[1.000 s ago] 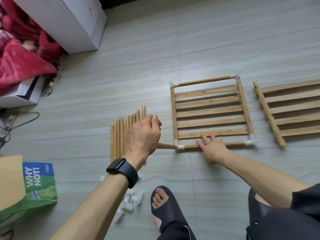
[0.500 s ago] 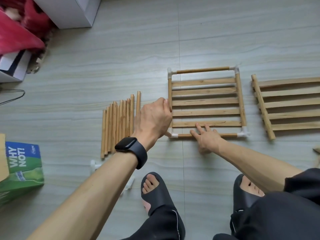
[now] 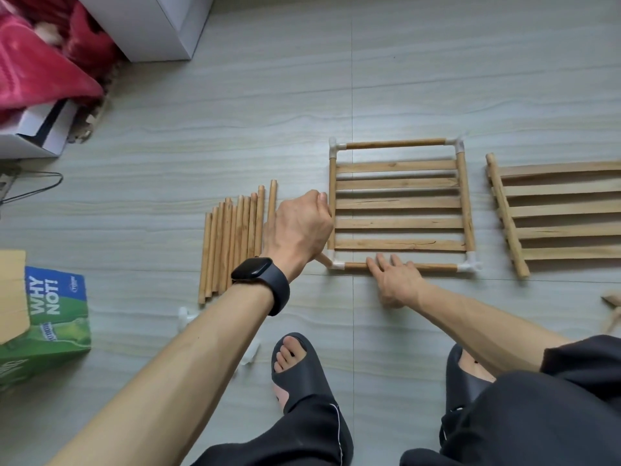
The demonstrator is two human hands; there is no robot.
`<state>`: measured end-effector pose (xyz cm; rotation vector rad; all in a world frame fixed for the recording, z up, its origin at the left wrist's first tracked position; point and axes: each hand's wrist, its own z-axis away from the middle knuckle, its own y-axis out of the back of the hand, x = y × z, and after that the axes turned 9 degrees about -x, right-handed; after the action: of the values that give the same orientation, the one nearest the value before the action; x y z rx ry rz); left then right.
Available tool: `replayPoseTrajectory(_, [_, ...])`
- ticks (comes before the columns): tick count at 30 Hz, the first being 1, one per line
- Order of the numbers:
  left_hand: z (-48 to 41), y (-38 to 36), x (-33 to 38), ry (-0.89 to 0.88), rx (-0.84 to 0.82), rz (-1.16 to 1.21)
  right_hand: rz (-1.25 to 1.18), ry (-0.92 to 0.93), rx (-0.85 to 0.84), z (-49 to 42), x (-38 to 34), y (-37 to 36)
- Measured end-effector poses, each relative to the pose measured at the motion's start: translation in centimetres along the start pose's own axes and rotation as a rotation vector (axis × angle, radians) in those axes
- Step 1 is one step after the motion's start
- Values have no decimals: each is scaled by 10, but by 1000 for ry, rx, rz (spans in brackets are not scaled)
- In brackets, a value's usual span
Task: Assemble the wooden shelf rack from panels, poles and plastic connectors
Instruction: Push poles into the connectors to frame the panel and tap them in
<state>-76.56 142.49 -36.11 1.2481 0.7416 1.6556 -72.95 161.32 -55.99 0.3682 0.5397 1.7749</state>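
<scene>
This is looking like a room in a home. A grey wood-grain tiled floor (image 3: pixel 268 95) is spreading out below a white cabinet (image 3: pixel 151 25). Just left of that cabinet a red fleece blanket (image 3: pixel 37 68) is spilling over a white cardboard box (image 3: pixel 37 136). Well below the cabinet a green "WHY NOT!" carton (image 3: pixel 53 317) is sitting, and the person is wearing black slide sandals (image 3: pixel 302 375) beside flat-pack wooden poles (image 3: pixel 232 243) lying on the floor.

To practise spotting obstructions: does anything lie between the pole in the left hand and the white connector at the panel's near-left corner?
Nothing visible does. The short round wooden pole gripped by the left hand touches the white plastic corner connector; the hand hides the pole's other end.
</scene>
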Motion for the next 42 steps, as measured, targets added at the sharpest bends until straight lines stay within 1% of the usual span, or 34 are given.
replayPoseTrajectory(4, [-4, 6, 2, 58, -36, 0, -17, 13, 23, 4, -7, -4])
replayPoseTrajectory(7, [-7, 5, 4, 45, -54, -13, -87, 33, 23, 2, -11, -20])
replayPoseTrajectory(10, [-15, 1, 3, 48, -42, 102, -149, 62, 55, -5, -4, -35])
replayPoseTrajectory(13, [-32, -1, 4, 92, -104, 400, -155, 64, 119, -14, 8, -32])
replayPoseTrajectory(17, [-61, 8, 6, 118, -181, 981, -195, 63, 185, -29, 21, -9])
replayPoseTrajectory(19, [-76, 15, -4, 145, -174, 1238, -195, 41, 235, -33, 25, 5])
replayPoseTrajectory(20, [-83, 17, -11, 172, -152, 1287, -200, 23, 281, -35, 26, 12])
replayPoseTrajectory(21, [-89, 16, -19, 202, -120, 1271, -216, 2, 335, -35, 26, 19])
replayPoseTrajectory(22, [-94, 12, -27, 234, -89, 1205, -238, -18, 377, -36, 26, 26])
replayPoseTrajectory(23, [-98, 6, -35, 261, -67, 1109, -255, -34, 392, -38, 27, 32])
replayPoseTrajectory(25, [-102, -9, -53, 275, -72, 860, -252, -45, 358, -41, 28, 44])
replayPoseTrajectory(27, [-101, -27, -78, 237, -146, 508, -229, -40, 303, -43, 27, 50])
replayPoseTrajectory(29, [-94, -48, -101, 268, -231, 188, -198, -26, 229, -45, 23, 50])
replayPoseTrajectory(30, [-89, -60, -112, 309, -280, 68, -182, -20, 196, -46, 20, 48])
replayPoseTrajectory(32, [-80, -83, -130, 406, -389, -100, -162, -20, 165, -46, 17, 41])
replayPoseTrajectory(34, [-71, -103, -144, 484, -452, -186, -144, -19, 158, -45, 17, 35])
replayPoseTrajectory(35, [-68, -112, -149, 503, -451, -222, -138, -15, 153, -44, 18, 31])
replayPoseTrajectory(38, [-62, -132, -158, 453, -362, -317, -139, 10, 130, -40, 16, 20])
replayPoseTrajectory(40, [-60, -140, -158, 425, -317, -288, -140, 25, 123, -38, 12, 14])
replayPoseTrajectory(42, [-62, -143, -159, 437, -302, -187, -144, 28, 120, -37, 10, 13])
